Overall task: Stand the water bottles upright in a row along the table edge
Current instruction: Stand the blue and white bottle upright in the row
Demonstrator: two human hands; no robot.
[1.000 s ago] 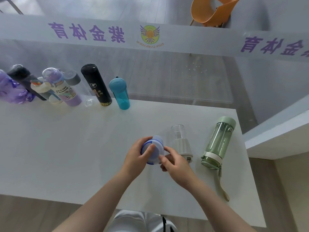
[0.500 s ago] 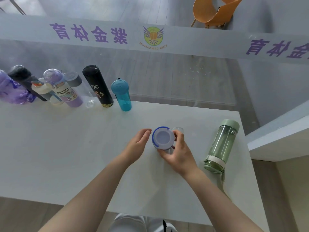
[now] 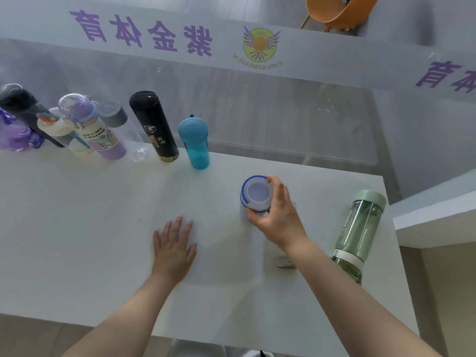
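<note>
My right hand (image 3: pixel 277 217) grips a clear bottle with a blue-rimmed white lid (image 3: pixel 256 193), held upright over the white table (image 3: pixel 77 240). My left hand (image 3: pixel 175 247) lies flat and open on the table, apart from it. A green bottle (image 3: pixel 360 233) lies on its side at the right. A small clear bottle with a white base (image 3: pixel 284 261) lies mostly hidden under my right forearm. Along the far edge several bottles stand upright: a teal one (image 3: pixel 195 143), a black flask (image 3: pixel 154 124), a purple-lidded printed one (image 3: pixel 98 130), and others at the far left.
A glass wall with purple lettering (image 3: pixel 144 34) runs behind the table's far edge. An orange chair (image 3: pixel 334 11) stands beyond it. A white ledge (image 3: pixel 435 222) juts in at the right. The far edge right of the teal bottle is bare.
My right hand has carried the blue-lidded bottle away from me, toward the far edge. My left hand has let go of it and come down flat on the table.
</note>
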